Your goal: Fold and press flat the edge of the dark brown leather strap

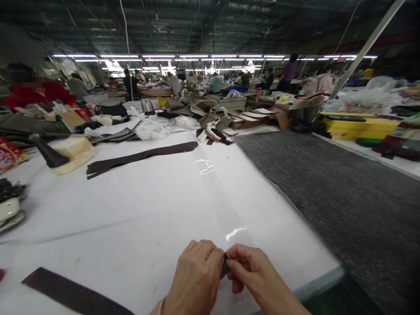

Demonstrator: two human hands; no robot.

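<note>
My left hand [197,276] and my right hand [252,271] meet at the near edge of the white table [131,218]. Between them shows a small bit of a dark strip [224,270], most of it hidden by the fingers. The left hand's fingers are curled round it, while the right thumb and forefinger pinch its end. To the left, a wide dark brown strip [72,291] lies flat and runs out of the bottom of the view. A bundle of long dark strips [141,158] rests farther back on the table.
A block with a black-handled tool [49,153] stands at the left. Dark grey matting [344,197] covers the right side. Piled bag pieces [213,105], plastic bags [152,127] and a yellow box [357,127] line the back. A person in red [42,94] works at far left.
</note>
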